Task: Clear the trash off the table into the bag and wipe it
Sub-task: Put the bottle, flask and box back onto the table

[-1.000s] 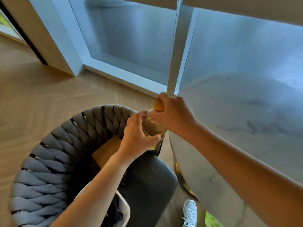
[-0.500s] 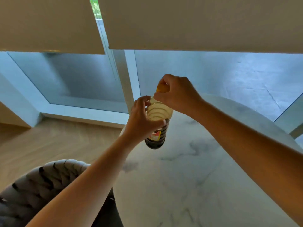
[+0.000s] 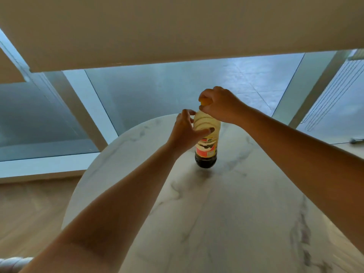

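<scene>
A clear plastic bottle (image 3: 206, 148) with a red and white label and a little dark liquid at its bottom stands upright on the round white marble table (image 3: 226, 213). My left hand (image 3: 186, 133) grips the bottle's ribbed upper body from the left. Above it, my right hand (image 3: 219, 104) pinches the orange cap (image 3: 204, 102) at the top. No bag or cloth is in view.
Large windows with white frames and lowered beige blinds (image 3: 157, 30) stand behind the table. Wooden floor (image 3: 29, 209) lies to the left. A bit of the woven grey chair (image 3: 13, 263) shows at the bottom left corner.
Both hands carried the bottle from over the chair to the right and onto the table, where it now stands. My view swung from the chair to the tabletop.
</scene>
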Demonstrator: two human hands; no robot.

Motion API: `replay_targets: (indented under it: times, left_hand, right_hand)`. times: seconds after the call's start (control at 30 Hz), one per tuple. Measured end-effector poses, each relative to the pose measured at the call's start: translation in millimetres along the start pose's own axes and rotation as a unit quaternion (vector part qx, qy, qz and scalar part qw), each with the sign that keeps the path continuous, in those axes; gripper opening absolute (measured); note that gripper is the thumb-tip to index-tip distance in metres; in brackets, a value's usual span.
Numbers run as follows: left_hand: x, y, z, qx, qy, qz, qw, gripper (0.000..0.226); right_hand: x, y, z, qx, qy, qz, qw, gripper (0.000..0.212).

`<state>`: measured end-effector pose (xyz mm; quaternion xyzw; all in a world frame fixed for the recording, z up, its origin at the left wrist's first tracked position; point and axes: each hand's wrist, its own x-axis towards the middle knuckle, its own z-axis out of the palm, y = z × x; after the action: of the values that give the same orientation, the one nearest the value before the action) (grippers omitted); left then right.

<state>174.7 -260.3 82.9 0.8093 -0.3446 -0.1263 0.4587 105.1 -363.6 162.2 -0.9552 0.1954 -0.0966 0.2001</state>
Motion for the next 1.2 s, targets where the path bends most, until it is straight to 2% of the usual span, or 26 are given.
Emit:
replay_targets:
  times: [0.27,0.43,0.53,0.63,0.8,0.9,1.03,1.2]
  left_hand:
    - [13,22,44,0.048,-0.021,0.023,0.998,0.065]
    - [10,24,46,0.070,-0.018,0.029,0.997,0.065]
    - [0,18,37,0.085,-0.015,0.038,0.996,0.065]
    - [-22,4,14,0.088,0.003,0.033,0.996,0.058]
    - [-88,-48,-54,0.105,0.023,-0.007,0.994,0.045]
    - [-144,-87,-107,0.109,0.054,-0.061,0.991,0.034]
    - [-234,-134,-178,0.103,0.116,-0.145,0.977,0.031]
    - [-355,-194,-240,0.086,0.228,-0.255,0.936,0.026]
  right_hand:
    - [-8,46,-9,0.002,0.027,0.047,0.999,0.042]
    - [-16,46,-11,-0.060,0.019,0.050,0.997,0.043]
    - [-26,29,-8,-0.150,0.085,0.017,0.985,0.043]
    - [-39,-3,4,-0.162,0.112,-0.052,0.979,0.039]
    - [-64,-78,57,-0.066,0.057,-0.149,0.985,0.036]
    - [-76,-130,104,-0.019,0.000,-0.203,0.979,0.037]
    - [-101,-202,176,0.028,-0.092,-0.268,0.959,0.036]
    - [-155,-287,267,0.085,-0.220,-0.318,0.918,0.033]
